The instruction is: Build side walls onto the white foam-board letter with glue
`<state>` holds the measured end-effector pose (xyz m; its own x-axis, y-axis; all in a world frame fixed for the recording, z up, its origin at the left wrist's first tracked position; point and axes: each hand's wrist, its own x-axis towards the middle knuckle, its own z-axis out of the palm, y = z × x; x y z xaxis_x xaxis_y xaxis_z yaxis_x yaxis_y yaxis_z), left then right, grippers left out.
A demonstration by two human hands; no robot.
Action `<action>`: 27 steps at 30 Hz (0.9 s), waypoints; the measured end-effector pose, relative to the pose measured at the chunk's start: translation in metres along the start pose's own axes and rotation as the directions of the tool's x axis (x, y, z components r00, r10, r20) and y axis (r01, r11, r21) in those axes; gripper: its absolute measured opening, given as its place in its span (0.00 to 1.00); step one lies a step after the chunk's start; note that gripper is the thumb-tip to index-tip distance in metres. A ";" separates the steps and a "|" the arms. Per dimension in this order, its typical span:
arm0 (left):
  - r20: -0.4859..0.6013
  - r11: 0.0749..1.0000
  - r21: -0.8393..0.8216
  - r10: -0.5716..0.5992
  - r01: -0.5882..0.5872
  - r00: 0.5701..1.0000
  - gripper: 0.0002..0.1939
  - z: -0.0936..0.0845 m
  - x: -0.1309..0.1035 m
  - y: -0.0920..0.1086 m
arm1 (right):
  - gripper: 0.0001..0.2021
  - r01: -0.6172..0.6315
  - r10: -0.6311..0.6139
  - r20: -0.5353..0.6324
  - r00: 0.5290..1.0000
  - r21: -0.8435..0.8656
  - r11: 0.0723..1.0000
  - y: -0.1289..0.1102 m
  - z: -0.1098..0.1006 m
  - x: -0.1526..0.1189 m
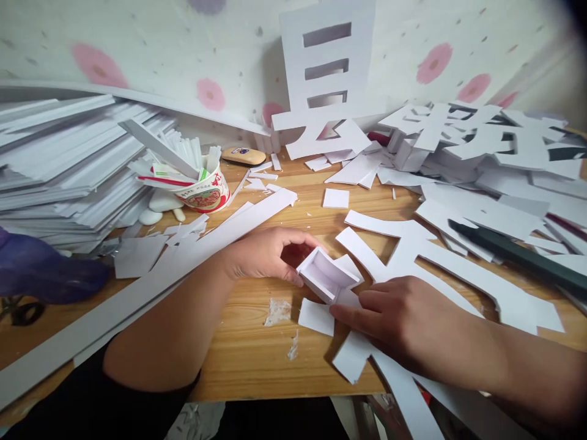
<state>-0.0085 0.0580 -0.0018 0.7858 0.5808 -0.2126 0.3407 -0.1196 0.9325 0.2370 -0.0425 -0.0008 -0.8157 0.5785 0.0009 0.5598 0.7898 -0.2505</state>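
Note:
My left hand (275, 253) is closed on the left end of a small white foam-board box (326, 275), thumb and fingers at its wall. The box is tilted with its open side up. My right hand (389, 305) is at the box's lower right end, index finger stretched toward it; what its other fingers hold is hidden. A flat white piece (316, 316) lies just below the box. Under and beside my right hand lies a large white cut-out character (408, 244).
Stacked white strips (59, 171) fill the left side, near a paper bowl (206, 194) of scraps. A long strip (183, 250) crosses the table (247, 360). White cut-outs (477, 131) pile at right, by a dark green tool (518, 253). A tall cut-out (328, 85) leans on the wall.

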 end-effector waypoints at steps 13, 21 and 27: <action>0.082 0.999 0.040 0.016 -0.019 0.997 0.27 -0.004 -0.008 0.004 | 0.11 -0.110 0.095 0.137 0.986 0.108 0.988 -0.013 0.001 -0.005; 0.041 0.937 0.349 -0.034 0.018 0.999 0.24 0.000 -0.002 0.002 | 0.11 -0.046 0.040 0.068 0.997 0.081 0.996 -0.014 0.004 -0.009; 0.016 0.984 0.135 0.114 -0.116 0.993 0.22 -0.004 -0.006 0.004 | 0.09 -0.012 0.004 -0.481 0.877 -0.014 1.000 0.014 -0.023 -0.037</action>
<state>-0.0146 0.0574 0.0045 0.8276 0.5506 -0.1090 0.3142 -0.2936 0.9028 0.2786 -0.0477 0.0182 -0.6428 0.6086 0.4652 0.5718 0.7853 -0.2372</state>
